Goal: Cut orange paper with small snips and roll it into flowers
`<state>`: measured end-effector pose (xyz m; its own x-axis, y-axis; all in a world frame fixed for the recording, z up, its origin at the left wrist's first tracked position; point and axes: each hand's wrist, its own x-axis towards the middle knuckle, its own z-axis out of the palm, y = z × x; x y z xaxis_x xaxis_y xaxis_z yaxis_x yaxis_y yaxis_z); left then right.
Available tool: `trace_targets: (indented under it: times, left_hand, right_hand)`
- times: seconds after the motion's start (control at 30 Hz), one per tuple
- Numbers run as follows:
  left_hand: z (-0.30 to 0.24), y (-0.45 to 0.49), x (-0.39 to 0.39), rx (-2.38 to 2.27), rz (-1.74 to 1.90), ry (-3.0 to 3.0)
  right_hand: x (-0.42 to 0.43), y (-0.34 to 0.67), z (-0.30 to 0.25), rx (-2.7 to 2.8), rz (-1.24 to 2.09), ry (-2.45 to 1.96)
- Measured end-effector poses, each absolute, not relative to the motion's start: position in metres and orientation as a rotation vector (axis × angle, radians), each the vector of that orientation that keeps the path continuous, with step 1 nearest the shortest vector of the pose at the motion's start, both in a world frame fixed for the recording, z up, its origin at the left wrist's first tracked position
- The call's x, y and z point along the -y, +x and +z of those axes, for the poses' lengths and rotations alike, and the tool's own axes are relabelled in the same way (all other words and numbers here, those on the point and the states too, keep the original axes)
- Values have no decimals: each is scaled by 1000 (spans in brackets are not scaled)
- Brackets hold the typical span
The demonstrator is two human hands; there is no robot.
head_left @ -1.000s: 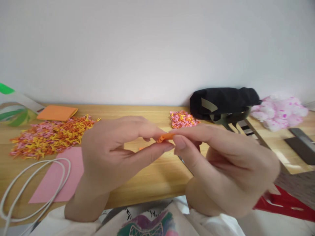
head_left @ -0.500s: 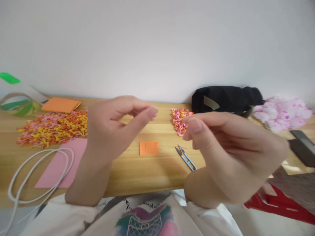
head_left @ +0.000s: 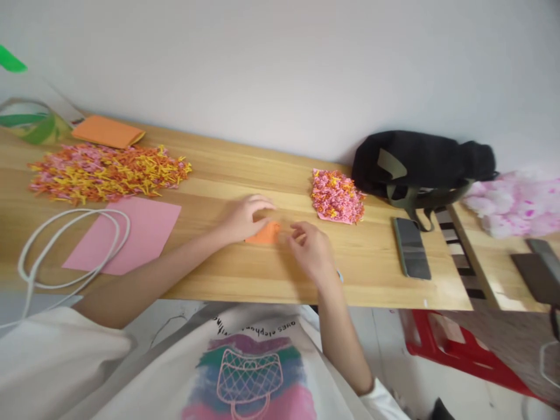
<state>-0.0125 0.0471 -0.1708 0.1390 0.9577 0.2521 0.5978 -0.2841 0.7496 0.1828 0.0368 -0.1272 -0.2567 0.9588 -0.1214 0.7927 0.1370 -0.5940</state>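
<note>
A small orange paper square (head_left: 261,234) lies on the wooden table in front of me. My left hand (head_left: 245,218) is at its left side, thumb and fingers apart, the thumb at the paper's upper edge. Just right of the square is my right hand (head_left: 310,246), its fingers curled in towards the thumb; whatever is in them, if anything, is too small or blurred to make out. A small dark mark shows near the square's upper right corner. The blue thread snips (head_left: 340,276) are mostly hidden by my right wrist.
Loose pink, orange and yellow twisted bits (head_left: 109,175) are heaped at left, near pink paper (head_left: 151,224), a white cable (head_left: 37,245) and orange folded paper (head_left: 105,131). At right are a bit-covered pink square (head_left: 336,198), a black bag (head_left: 420,160) and a phone (head_left: 412,248).
Both hands have dropped from raised, pinched poses close to the camera down to the orange square. My left fingers have spread. The view has tilted down, bringing the phone into sight.
</note>
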Motion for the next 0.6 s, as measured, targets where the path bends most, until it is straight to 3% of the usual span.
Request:
trace_targets:
  times: [0.13, 0.6]
  left_hand:
    - [-183, -9, -47, -1429, 884, 2172]
    - [-184, -11, -45, -1361, 795, 2271]
  right_hand:
    - [-24, 168, -158, 2057, 662, -1745]
    - [-25, 160, -163, 2070, 569, -1792]
